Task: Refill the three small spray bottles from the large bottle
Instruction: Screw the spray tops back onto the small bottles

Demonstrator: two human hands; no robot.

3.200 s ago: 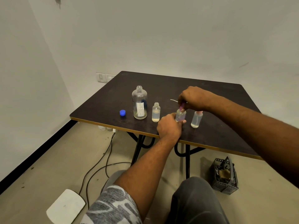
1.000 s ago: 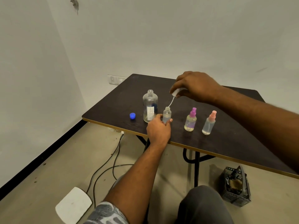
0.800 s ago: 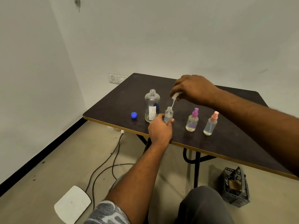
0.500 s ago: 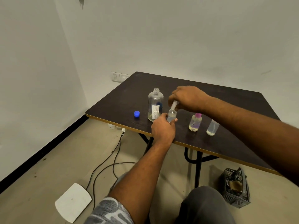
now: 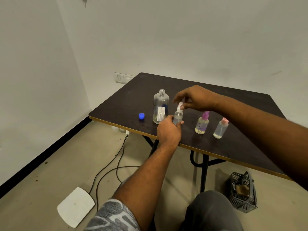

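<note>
Beside uncapped large bottle [image 5: 160,106], nearly empty, three part-filled spray bottles [image 5: 201,123].

A white pad [image 5: 75,206] lay on the floor at seven o'clock. Black cables [image 5: 106,170] ran beside it. A dark basket [image 5: 242,191] sat at four o'clock.

Small bottle's [image 5: 178,116] base behind left hand [image 5: 169,132]; right forearm past frame edge; label [image 5: 161,112] print illegible.
</note>
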